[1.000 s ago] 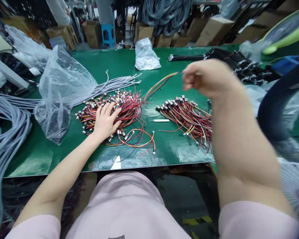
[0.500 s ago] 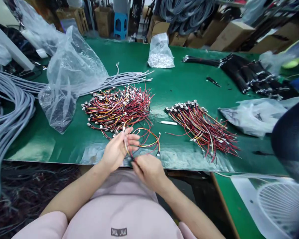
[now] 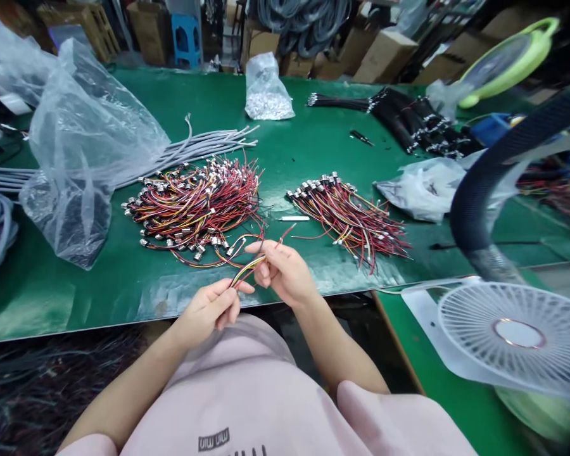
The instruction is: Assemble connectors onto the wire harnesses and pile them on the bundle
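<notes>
The left hand [image 3: 218, 307] and right hand [image 3: 285, 269] hold a slim bunch of wires [image 3: 245, 270] just over the near edge of a green counter [image 3: 323, 145], each grip closed on it in a fingertip pinch. The bunch looks light and limp, its coating probably smooth, its thin strands likely to splay or kink if tugged singly. The safest hold would seem to be a gentle pinch around all the strands together, close to an end. Farther in from that edge lie a large wire heap [image 3: 194, 202] and, to its right, a smaller wire pile [image 3: 351, 218].
</notes>
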### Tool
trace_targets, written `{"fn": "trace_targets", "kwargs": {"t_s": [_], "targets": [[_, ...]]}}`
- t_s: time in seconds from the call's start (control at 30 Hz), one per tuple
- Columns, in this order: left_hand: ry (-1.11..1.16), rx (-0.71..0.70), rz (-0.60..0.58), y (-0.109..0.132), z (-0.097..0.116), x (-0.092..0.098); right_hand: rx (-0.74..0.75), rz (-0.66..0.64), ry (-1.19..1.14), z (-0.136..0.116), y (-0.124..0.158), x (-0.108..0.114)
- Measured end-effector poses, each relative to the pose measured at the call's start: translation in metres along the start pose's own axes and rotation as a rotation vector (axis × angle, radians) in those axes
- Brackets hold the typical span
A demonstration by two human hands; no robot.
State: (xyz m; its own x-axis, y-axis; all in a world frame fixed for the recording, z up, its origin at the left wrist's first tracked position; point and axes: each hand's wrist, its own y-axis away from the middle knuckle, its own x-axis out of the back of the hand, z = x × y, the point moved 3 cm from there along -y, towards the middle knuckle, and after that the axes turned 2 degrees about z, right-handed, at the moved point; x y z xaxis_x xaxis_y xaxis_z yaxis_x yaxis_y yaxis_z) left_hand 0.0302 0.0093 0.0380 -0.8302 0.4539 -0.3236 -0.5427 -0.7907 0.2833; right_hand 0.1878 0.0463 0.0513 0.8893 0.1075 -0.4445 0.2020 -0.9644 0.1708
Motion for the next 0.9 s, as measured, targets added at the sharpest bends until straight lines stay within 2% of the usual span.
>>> {"fn": "trace_targets", "kwargs": {"t_s": [0.13,0.3,0.5,0.73,0.9], "targets": [[-0.028,0.034,-0.035,-0.002,0.000,-0.002,-0.009,-0.012,0.013,-0.007,0.002,-0.002],[-0.089,-0.068,0.057,-0.007,0.010,-0.006,-0.024,-0.126,0.101,-0.009,0.007,-0.005],[-0.198,-0.137,0.153,-0.007,0.017,-0.014,0.078,0.022,0.125,-0.017,0.010,0.003],[-0.228,-0.173,0.161,-0.015,0.026,-0.022,0.212,-0.004,0.312,-0.029,0.021,-0.007],[-0.272,-0.178,0.142,-0.017,0.026,-0.022,0.243,0.060,0.418,-0.037,0.023,0.000]]}}
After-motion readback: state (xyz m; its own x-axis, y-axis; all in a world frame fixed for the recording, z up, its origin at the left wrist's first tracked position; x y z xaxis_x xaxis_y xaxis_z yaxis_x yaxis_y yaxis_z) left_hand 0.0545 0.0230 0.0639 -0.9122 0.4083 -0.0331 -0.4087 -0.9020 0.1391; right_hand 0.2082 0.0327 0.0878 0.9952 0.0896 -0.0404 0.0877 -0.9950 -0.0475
